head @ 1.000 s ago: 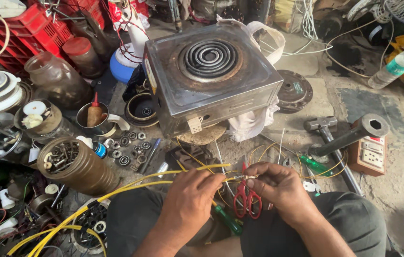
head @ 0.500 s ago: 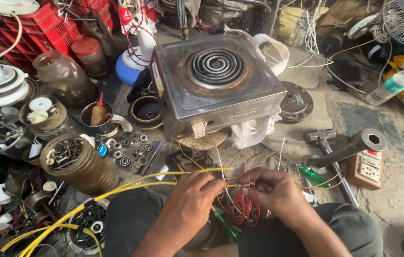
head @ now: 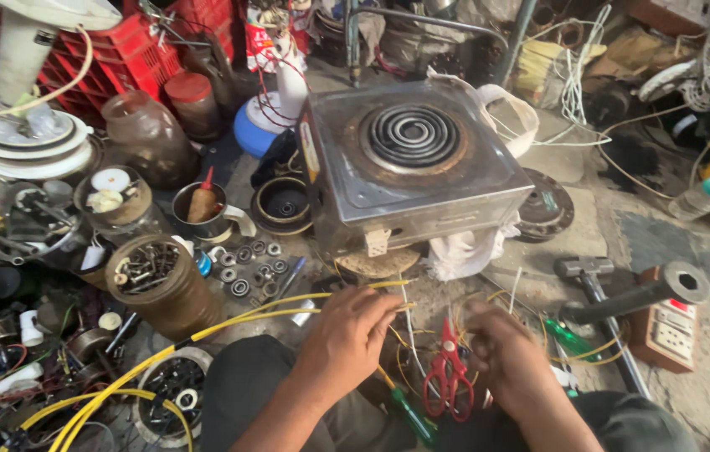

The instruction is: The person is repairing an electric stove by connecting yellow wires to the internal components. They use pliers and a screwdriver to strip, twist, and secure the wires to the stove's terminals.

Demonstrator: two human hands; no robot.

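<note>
Both hands have slid a bit lower and the head camera has tipped down, so the hotplate sits further up than half a second ago. Head view: the left hand (head: 347,335) is closed around the yellow wires (head: 229,322), pinching them near their free ends. The right hand (head: 510,360) is curled beside the red scissors (head: 449,377); can't tell if it grips anything. Looks like the wiring job is mid-way: wires are loose on the floor in front of the hotplate (head: 409,163), nothing visibly connected yet.

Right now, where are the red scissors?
In the head view, the red scissors lie low and right of centre, between the left hand and right hand, in front of the electric stove.
</note>
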